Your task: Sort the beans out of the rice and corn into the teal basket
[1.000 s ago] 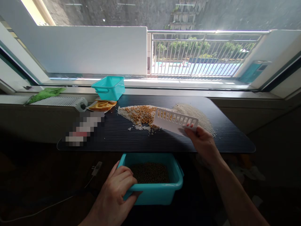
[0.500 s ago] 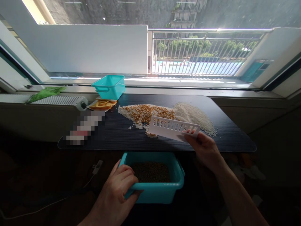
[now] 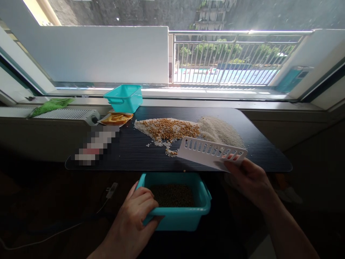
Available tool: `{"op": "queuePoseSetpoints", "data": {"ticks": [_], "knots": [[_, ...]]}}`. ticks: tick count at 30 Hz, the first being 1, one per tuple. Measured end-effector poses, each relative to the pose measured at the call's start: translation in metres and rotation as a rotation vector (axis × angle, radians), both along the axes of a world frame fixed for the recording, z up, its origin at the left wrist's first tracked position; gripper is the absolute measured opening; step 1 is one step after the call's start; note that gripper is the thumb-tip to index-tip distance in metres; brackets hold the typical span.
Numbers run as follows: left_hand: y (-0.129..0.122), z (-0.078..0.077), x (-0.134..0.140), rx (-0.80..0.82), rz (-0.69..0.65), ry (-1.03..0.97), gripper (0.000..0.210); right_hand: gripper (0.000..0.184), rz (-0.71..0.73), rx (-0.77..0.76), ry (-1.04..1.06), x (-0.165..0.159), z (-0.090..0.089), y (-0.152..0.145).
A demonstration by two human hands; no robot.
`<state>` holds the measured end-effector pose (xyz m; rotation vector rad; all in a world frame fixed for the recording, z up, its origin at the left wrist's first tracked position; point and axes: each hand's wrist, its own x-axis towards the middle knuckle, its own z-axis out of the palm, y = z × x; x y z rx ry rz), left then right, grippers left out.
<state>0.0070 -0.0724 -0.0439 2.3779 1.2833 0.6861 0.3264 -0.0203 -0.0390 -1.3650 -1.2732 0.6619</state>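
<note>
Pinched at one end in the right hand (image 3: 254, 181): a flat white plastic scraper (image 3: 199, 159) with a row of slots, likely so held to leave its length free; beyond and left of that grip, round golden beans (image 3: 169, 128) mixed with and beside small white grains (image 3: 222, 131), on the black wood-grained worktop (image 3: 145, 160); clasped by its rim in the left hand (image 3: 137, 208), below and left of the right grip: a rectangular teal plastic bin (image 3: 176, 218), presumably steadied at the near edge to catch anything falling.
</note>
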Motion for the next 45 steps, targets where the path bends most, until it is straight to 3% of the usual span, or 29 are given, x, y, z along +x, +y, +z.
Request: {"op": "queuePoseSetpoints", "data": {"ticks": [16, 24, 36, 45], "knots": [[0.001, 0.001, -0.001, 0.003, 0.006, 0.011, 0.016, 0.040, 0.011, -0.041, 0.029, -0.013, 0.008, 0.015], [-0.001, 0.000, -0.002, -0.011, 0.005, 0.014, 0.014, 0.032, 0.028, -0.063, 0.018, -0.006, 0.010, 0.008], [0.001, 0.000, -0.001, -0.008, 0.006, -0.012, 0.015, 0.041, 0.025, -0.070, 0.022, -0.010, 0.015, 0.007], [0.000, -0.002, -0.003, -0.003, -0.003, -0.004, 0.014, 0.045, 0.042, -0.074, 0.040, -0.021, 0.015, 0.023]]}}
